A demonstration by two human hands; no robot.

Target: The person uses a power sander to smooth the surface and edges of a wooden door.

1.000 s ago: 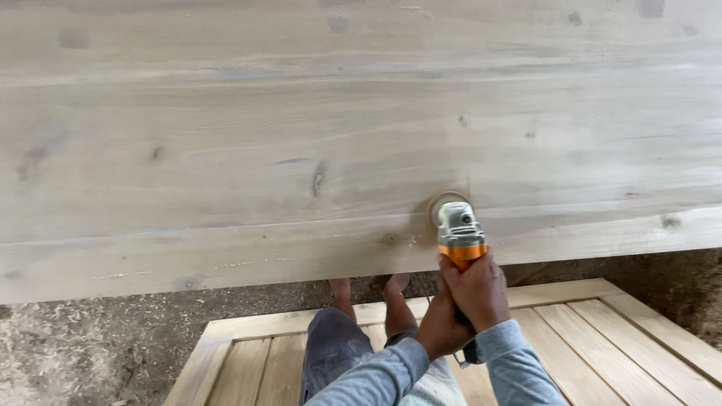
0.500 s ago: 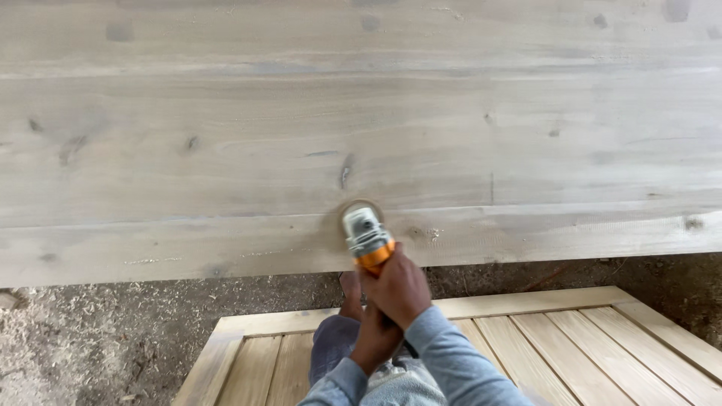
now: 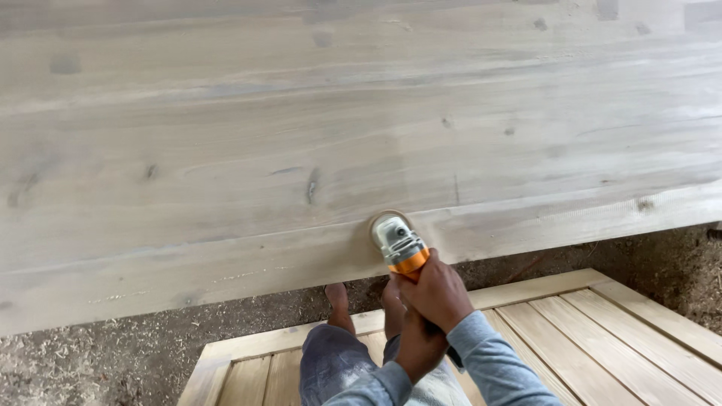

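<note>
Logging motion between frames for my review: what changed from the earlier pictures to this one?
The sander slid left along the near edge of the wooden slab half a second ago, then came back to the right a little; it now sits between its two earlier spots. Both hands, right hand in front and left hand behind, kept their grip throughout. The slatted wooden panel below stayed put.

Wide wooden slab [image 3: 226, 150] lies bare around the grinder [image 3: 397, 242]; slatted frame [image 3: 602, 323] crowds below.
</note>
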